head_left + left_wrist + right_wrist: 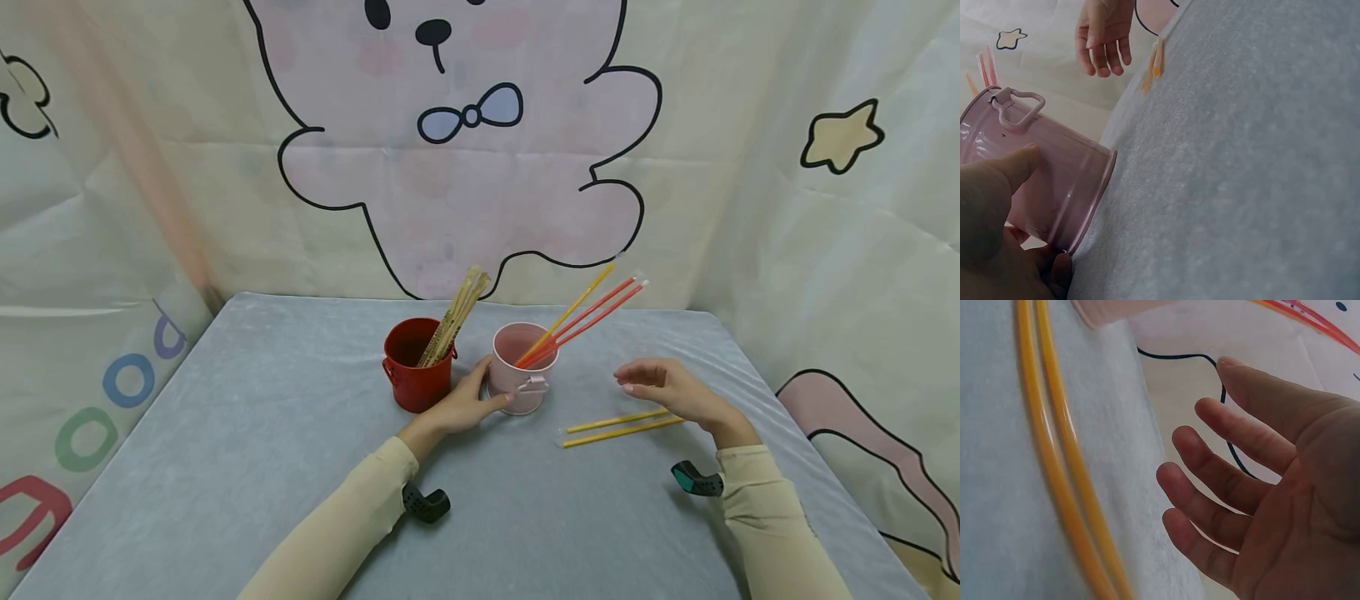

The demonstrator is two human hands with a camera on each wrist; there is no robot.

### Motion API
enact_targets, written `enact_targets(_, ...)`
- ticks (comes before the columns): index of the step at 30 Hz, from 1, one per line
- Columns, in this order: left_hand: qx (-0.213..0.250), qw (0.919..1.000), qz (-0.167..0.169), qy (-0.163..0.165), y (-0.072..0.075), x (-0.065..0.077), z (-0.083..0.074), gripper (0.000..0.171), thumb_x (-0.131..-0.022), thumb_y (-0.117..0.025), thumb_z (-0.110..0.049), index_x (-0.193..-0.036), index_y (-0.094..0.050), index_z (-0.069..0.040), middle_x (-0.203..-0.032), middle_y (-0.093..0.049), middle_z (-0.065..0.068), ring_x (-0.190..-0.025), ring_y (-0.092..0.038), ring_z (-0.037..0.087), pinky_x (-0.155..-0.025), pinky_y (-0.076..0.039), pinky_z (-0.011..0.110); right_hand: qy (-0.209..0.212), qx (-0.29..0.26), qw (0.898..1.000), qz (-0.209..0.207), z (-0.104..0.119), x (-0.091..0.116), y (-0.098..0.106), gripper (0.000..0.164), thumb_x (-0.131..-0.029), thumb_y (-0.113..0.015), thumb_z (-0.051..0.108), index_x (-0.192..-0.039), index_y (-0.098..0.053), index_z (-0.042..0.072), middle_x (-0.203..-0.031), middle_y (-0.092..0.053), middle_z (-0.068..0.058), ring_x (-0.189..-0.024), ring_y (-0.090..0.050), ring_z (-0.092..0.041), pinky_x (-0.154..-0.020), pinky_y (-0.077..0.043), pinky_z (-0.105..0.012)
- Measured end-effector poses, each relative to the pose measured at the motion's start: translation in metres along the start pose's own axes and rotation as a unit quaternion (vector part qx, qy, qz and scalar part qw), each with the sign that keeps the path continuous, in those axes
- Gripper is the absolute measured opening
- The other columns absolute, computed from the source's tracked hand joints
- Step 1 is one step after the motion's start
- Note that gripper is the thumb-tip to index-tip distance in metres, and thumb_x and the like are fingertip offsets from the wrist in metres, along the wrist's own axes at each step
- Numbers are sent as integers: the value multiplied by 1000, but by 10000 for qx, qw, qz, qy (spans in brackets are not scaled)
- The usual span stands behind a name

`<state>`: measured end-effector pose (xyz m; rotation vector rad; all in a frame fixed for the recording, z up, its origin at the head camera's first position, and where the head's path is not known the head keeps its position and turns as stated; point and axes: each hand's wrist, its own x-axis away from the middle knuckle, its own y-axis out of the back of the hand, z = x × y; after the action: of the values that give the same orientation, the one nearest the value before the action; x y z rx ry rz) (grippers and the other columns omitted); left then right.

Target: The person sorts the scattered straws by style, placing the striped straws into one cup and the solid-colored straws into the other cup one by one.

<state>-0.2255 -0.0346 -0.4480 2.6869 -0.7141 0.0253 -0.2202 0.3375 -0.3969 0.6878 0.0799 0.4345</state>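
Note:
My left hand [463, 404] holds a small pink metal bucket [517, 385], its thumb across the front near the wire handle and its fingers behind. In the left wrist view the bucket [1054, 169] appears tilted by the camera's angle. Out of it lean one yellow and two red thin sticks [592, 315] with clear ends, perhaps wrapped straws. Over the table at the right, my right hand [678, 387] hovers with loosely bent fingers and nothing in them. Below it lie two yellow sticks [615, 434], side by side, also glossy in the right wrist view.
Left of the pink bucket stands a red metal bucket [420, 387] holding several tan, printed sticks [453, 321]. A grey-blue cloth [247, 400] covers the table. Behind hangs a curtain [712, 125] with cartoon drawings.

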Motion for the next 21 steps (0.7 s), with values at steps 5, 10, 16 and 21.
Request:
enact_targets(5, 17, 10000, 2, -10, 0, 0, 0, 87, -96, -66, -39, -163, -14, -19, -171, -17, 5, -160, -12, 25, -128, -15, 54, 144, 158, 9994, 272, -10, -1, 2, 36, -99, -66, 16, -128, -64, -5, -130, -65, -26, -110, -63, -7, -89, -53, -18)
enact_targets(10, 42, 10000, -7, -3, 0, 0, 0, 88, -96, -67, -40, -163, -14, -19, -171, -16, 5, -160, -12, 26, -128, -16, 55, 183, 71, 9969, 764, -20, -4, 0, 35, -97, -67, 12, -125, -65, -8, -127, -65, -29, -105, -64, -4, -84, -54, -17)
enact_targets(16, 53, 10000, -9, -50, 0, -1, 1, 87, -96, -67, -40, -163, -15, -20, -171, -17, 5, -160, -13, 26, -128, -16, 55, 349, 26, 9929, 1141, -27, -5, -4, 30, -94, -69, 6, -119, -68, -10, -118, -68, -31, -99, -65, -3, -79, -54, -18)
enact_targets(21, 42, 10000, -12, -76, 0, -3, 3, 86, -96, -66, -40, -163, -15, -21, -171, -18, 4, -160, -14, 26, -128, -16, 56, 359, 123, 9932, 1098, -27, -6, -8, 25, -92, -72, 8, -112, -72, -7, -110, -72, -27, -88, -65, -3, -73, -55, -20)
